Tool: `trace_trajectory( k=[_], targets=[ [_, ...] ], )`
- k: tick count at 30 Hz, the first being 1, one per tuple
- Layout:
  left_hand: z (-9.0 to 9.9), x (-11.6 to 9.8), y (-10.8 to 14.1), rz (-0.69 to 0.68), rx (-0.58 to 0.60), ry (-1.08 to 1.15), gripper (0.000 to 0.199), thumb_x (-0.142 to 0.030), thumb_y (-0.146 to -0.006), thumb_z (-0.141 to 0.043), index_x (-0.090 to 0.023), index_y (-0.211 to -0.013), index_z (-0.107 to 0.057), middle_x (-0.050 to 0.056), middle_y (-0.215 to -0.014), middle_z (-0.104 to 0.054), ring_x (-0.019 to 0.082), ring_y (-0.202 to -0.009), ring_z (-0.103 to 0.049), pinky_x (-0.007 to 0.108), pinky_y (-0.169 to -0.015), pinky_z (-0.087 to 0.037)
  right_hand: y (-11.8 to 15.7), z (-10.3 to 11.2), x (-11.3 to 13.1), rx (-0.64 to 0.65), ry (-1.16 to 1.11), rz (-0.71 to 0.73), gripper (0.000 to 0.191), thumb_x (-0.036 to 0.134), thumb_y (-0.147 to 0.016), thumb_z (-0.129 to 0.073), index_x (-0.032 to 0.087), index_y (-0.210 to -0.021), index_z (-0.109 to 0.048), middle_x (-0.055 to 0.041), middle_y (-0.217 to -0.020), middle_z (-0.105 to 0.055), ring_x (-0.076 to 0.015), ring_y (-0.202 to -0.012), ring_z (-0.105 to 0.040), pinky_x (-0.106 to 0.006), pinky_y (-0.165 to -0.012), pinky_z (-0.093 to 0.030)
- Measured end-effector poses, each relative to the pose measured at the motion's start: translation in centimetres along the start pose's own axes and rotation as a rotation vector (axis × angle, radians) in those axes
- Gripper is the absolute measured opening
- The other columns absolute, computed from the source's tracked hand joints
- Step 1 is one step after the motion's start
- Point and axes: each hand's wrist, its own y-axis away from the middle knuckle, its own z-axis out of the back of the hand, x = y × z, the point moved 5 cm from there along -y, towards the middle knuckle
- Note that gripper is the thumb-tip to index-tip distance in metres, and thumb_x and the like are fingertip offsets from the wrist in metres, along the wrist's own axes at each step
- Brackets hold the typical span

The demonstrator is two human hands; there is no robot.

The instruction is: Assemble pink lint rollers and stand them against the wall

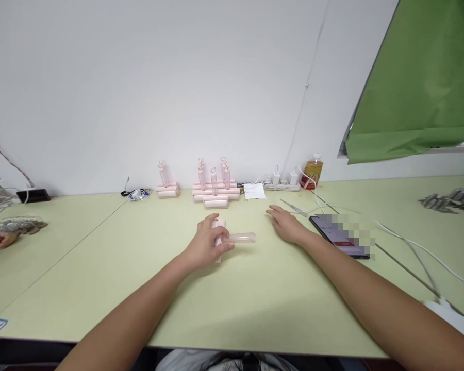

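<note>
Pink holder (pixel 218 240) sits gripped in your left hand (pixel 210 240); your right hand (pixel 286 224), empty, hovers rightward, fingers open.

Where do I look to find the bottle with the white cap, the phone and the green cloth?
Bottle (pixel 312 173): head view, on its label.
Phone (pixel 334 234): head view, on its screen.
Green cloth (pixel 417 87): head view, on its broad middle.

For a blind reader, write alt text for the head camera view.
A left hand holds a pink item with a clear tube over a pale green table; the right hand is empty. Behind stand similar pink items; a phone lies right.
</note>
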Motion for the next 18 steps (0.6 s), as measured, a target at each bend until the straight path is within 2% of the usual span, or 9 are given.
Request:
trace_trajectory(
  k=[4,7,8,11,13,15,18],
  targets=[
    [0.4,0.7,-0.2,0.054,0.002,0.007,0.032,-0.053,-0.078,-0.063,-0.023,-0.088,-0.065,0.008,-0.142,-0.035,0.035,-0.141,-0.020,0.049,-0.105,-0.038,0.2,-0.2,0.3,0.023,-0.021,0.008,0.034,0.011,-0.088,-0.041,0.009,-0.112,-0.065,-0.0191,-0.121,-0.059,-0.0282,-0.111,-0.057,-0.040,-0.098,-0.041],
    [0.9,1.3,-0.5,0.116,-0.024,0.045,0.038,-0.058,-0.071,-0.067,-0.020,-0.075,-0.062,0.008,-0.136,-0.041,0.033,-0.134,-0.033,0.044,-0.100,-0.043,0.8,0.1,1.6,0.033,-0.073,0.013,0.026,0.016,-0.088,-0.045,0.013,-0.102,-0.068,-0.0151,-0.104,-0.064,-0.0251,-0.094,-0.062,-0.039,-0.086,-0.047],
    [1.1,1.4,-0.5,0.129,-0.026,0.054,0.040,-0.059,-0.071,-0.067,-0.020,-0.072,-0.061,0.009,-0.133,-0.043,0.032,-0.130,-0.039,0.042,-0.097,-0.045,1.1,0.2,2.2,0.038,-0.135,0.013,0.023,0.019,-0.088,-0.047,0.015,-0.098,-0.067,-0.0124,-0.098,-0.066,-0.0233,-0.088,-0.063,-0.037,-0.081,-0.049],
    [1.1,1.7,-0.6,0.143,0.017,0.056,0.046,-0.064,-0.069,-0.065,-0.018,-0.066,-0.060,0.009,-0.129,-0.047,0.029,-0.116,-0.052,0.039,-0.089,-0.049,2.5,0.8,4.4,0.031,-0.670,-0.046,0.019,0.031,-0.088,-0.051,0.017,-0.096,-0.061,-0.0040,-0.074,-0.064,-0.0177,-0.064,-0.062,-0.033,-0.064,-0.051],
    [0.9,1.7,-0.5,0.141,0.066,0.036,0.049,-0.067,-0.067,-0.064,-0.019,-0.066,-0.062,0.009,-0.130,-0.048,0.029,-0.114,-0.053,0.039,-0.088,-0.050,3.6,1.4,6.4,0.019,-0.933,-0.032,0.024,0.036,-0.085,-0.057,0.017,-0.099,-0.058,-0.0006,-0.067,-0.062,-0.0171,-0.063,-0.062,-0.033,-0.064,-0.051],
    [0.7,1.7,-0.4,0.141,0.107,0.013,0.050,-0.070,-0.065,-0.064,-0.021,-0.070,-0.066,0.008,-0.131,-0.049,0.029,-0.117,-0.051,0.038,-0.090,-0.049,4.6,2.1,8.5,0.007,-1.039,0.020,0.025,0.038,-0.082,-0.062,0.018,-0.096,-0.059,-0.0003,-0.066,-0.062,-0.0165,-0.062,-0.062,-0.032,-0.065,-0.051],
    [0.6,1.5,-0.2,0.138,0.147,-0.014,0.050,-0.072,-0.065,-0.063,-0.023,-0.074,-0.069,0.005,-0.133,-0.049,0.029,-0.120,-0.048,0.036,-0.092,-0.048,5.6,2.9,10.8,-0.005,-1.014,0.115,0.019,0.036,-0.081,-0.065,0.018,-0.087,-0.062,-0.0006,-0.072,-0.059,-0.0149,-0.063,-0.061,-0.030,-0.062,-0.050]
  ],
)
